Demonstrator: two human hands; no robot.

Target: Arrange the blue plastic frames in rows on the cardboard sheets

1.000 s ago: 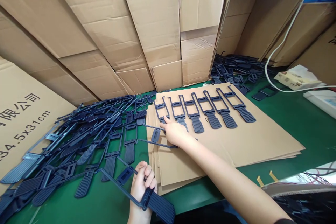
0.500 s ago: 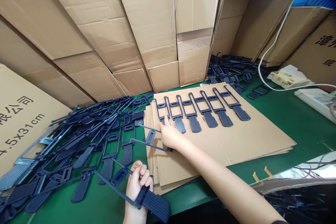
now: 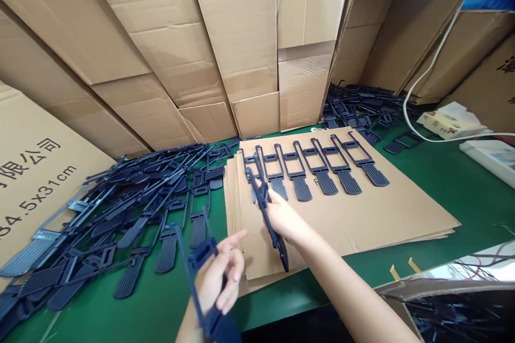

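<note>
Held frame [image 3: 274, 239] over cardboard sheets [image 3: 386, 220], pile [image 3: 134, 231] alongside

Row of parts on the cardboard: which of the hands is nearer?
Right. The right hand is near the left end of the row of parts, over the cardboard; the left hand is farther off, lower left.

Gripped in my left hand [image 3: 223, 273]: first frame [image 3: 203, 253], dark navy. Gripped in my right hand [image 3: 279, 217]: second frame [image 3: 263, 194], dark navy. Before me: row of frames [image 3: 328, 183], navy, their paddles patterned in parallel ridges. Cardboard sheets [image 3: 370, 225], tan. Tabletop [image 3: 137, 319], green. Carton [image 3: 30, 136], tan, printed with black characters and numerals. Cable [image 3: 432, 63], white. Tabs [image 3: 395, 273], yellow.
</note>
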